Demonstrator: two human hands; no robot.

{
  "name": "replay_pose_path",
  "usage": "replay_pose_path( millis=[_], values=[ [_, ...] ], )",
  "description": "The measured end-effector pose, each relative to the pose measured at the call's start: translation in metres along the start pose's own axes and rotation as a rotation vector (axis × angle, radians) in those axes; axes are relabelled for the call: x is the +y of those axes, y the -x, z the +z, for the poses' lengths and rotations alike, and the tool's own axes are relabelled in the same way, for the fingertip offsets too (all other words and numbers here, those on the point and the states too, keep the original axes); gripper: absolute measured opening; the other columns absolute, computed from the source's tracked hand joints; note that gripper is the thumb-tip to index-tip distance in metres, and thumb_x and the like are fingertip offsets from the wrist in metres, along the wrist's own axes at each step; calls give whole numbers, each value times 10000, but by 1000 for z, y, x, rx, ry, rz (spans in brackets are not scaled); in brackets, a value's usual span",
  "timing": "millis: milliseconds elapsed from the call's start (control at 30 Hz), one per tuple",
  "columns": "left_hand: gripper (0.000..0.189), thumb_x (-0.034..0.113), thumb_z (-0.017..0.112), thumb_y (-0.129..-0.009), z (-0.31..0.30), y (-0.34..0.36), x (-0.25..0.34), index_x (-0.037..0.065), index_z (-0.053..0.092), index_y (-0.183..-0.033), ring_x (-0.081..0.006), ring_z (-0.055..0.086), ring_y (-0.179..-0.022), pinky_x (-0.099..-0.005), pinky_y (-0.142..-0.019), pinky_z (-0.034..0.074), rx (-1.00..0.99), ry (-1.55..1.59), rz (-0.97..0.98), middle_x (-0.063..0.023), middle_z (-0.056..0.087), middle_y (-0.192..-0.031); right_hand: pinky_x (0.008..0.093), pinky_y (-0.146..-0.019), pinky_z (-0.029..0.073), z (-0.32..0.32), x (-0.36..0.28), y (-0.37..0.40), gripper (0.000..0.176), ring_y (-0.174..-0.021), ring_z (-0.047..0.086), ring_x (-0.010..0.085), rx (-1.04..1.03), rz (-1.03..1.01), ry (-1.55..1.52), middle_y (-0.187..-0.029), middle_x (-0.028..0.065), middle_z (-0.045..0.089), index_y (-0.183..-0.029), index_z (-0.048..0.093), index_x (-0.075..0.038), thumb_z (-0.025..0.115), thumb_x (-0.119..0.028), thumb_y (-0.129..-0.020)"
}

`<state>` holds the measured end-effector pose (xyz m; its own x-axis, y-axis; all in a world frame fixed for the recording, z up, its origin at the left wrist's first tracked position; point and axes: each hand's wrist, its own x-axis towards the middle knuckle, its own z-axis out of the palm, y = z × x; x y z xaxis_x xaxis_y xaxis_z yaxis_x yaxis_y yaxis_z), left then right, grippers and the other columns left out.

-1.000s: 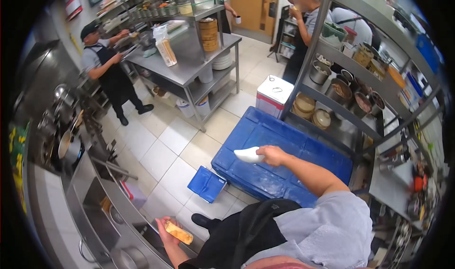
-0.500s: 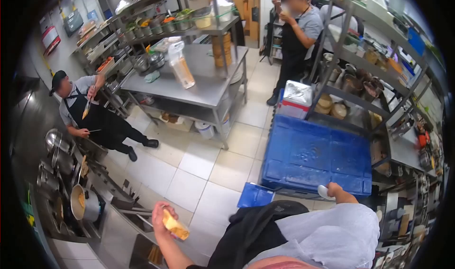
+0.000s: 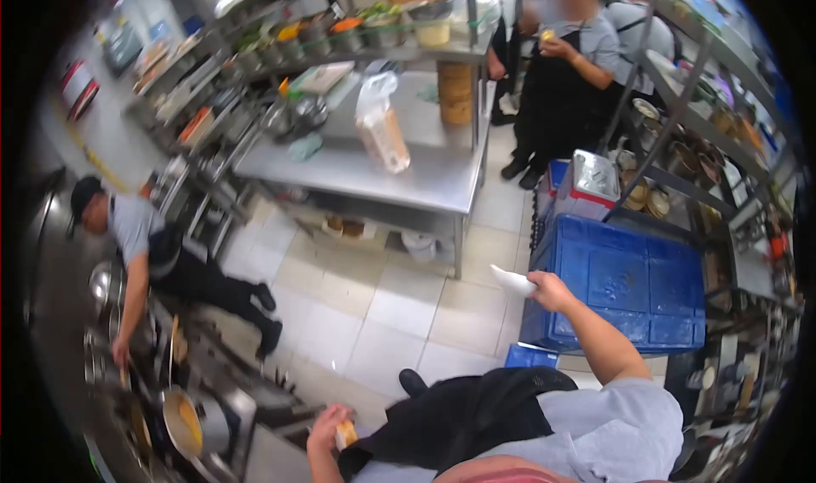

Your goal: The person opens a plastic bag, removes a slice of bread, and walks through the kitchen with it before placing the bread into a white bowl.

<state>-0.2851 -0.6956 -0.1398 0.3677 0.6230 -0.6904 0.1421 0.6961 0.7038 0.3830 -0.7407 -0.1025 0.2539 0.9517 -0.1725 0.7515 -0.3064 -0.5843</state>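
Bread (image 3: pixel 346 434) is staying low in the left hand (image 3: pixel 327 428), grip closed on it, while the right hand (image 3: pixel 552 292), grip closed on a white scoop (image 3: pixel 514 281), is rising again beside the blue crate (image 3: pixel 629 292).

1. The right arm (image 3: pixel 599 343) is reaching forward from the shoulder with the elbow only slightly bent, and the forearm is showing bare below a short grey sleeve (image 3: pixel 612 415).
2. The right hand (image 3: pixel 551 292) is hovering at the end of that reach, knuckles turning upward and fingers curling shut in a grip.
3. The left arm (image 3: pixel 318 466) is hanging low and close to the body, with only the forearm showing at the bottom edge of the view.
4. The left hand (image 3: pixel 330 428) is sitting near the waist, its fingers wrapping closed in a grip.
5. The two hands are sitting well apart, the right one far ahead of the left.
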Motion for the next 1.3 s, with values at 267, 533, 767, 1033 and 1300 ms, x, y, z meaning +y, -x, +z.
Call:
replay_pose_path(
  millis=[267,533,767,1033,1300],
  values=[
    [204,240,704,-916,-51,-181,207,76,643,-1020,-155,621,-779,-301,-711,499,-219,-376,188,-45,660,-841,443,-850,485,-58,-159,-79,254,-1023,586,363,346,-281,77,-982,120,636,-1004,638,-61,717,-55,-762],
    [235,174,712,-882,52,-256,435,53,598,-1049,-120,604,-779,-265,-698,491,-584,-388,591,-20,617,-846,454,-809,484,-98,-174,-212,122,-945,575,343,383,-387,312,-923,99,627,-904,637,-81,617,-47,-789],
    [222,217,680,-919,113,-268,564,69,611,-1070,-89,593,-797,-256,-716,484,-444,-662,683,-5,620,-858,488,-779,513,-101,-138,-320,202,-986,630,353,207,-305,352,-963,123,660,-978,665,-84,657,-59,-777],
    [295,255,637,-956,153,-348,646,79,625,-1194,-117,606,-808,-281,-739,496,-261,-791,653,-34,639,-867,483,-801,526,-85,-124,-427,271,-985,644,337,103,-242,434,-990,120,662,-1036,683,-120,608,-73,-780],
    [497,384,666,-925,242,-362,733,85,573,-1312,-191,651,-862,-321,-792,524,-90,-953,856,-82,669,-939,451,-804,531,-20,-114,-465,245,-996,646,275,44,-306,717,-1020,82,652,-1027,704,-166,601,-139,-806]
  ],
)
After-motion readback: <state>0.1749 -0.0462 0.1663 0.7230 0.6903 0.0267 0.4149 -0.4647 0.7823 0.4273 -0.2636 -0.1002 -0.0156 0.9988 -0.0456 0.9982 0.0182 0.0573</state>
